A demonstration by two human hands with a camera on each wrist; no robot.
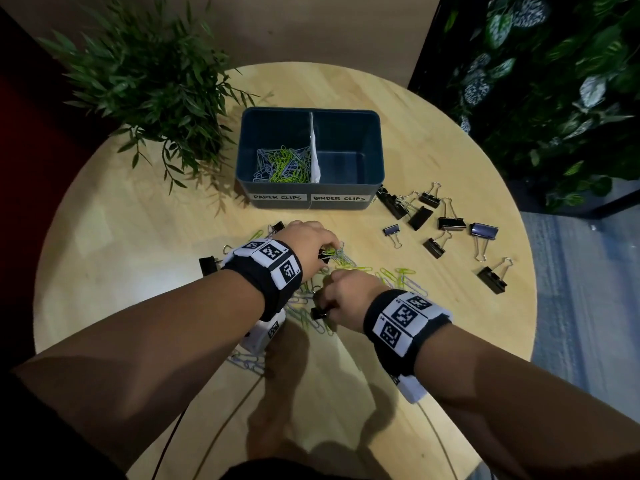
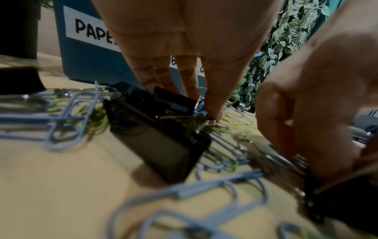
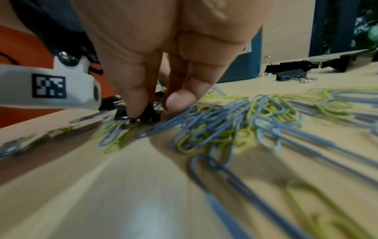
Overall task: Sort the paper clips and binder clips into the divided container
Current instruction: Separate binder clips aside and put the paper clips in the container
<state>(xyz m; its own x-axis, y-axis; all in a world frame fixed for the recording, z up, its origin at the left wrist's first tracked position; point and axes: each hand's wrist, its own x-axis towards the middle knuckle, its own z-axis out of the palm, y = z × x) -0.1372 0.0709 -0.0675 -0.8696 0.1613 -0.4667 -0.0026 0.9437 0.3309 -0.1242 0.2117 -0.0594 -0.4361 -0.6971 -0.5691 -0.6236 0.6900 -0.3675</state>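
Observation:
A dark blue divided container (image 1: 380,150) stands at the back of the round table. Its left half, labelled PAPER CLIPS, holds several green and blue paper clips (image 1: 284,164); the right half, labelled BINDER CLIPS, shows a bare floor. In front of it lies a loose pile of paper clips (image 1: 394,275) (image 3: 235,126). My left hand (image 1: 327,251) pinches a black binder clip (image 2: 175,103) tangled with paper clips. Just below it, my right hand (image 1: 323,304) (image 3: 152,110) pinches a small black binder clip (image 3: 148,114) on the tabletop. A bigger black binder clip (image 2: 161,142) lies beside my left fingers.
Several black binder clips (image 1: 450,223) are scattered to the right of the container. One more (image 1: 207,265) lies left of my left wrist. A leafy potted plant (image 1: 149,84) stands at the back left. Cables (image 1: 221,427) trail over the near table edge.

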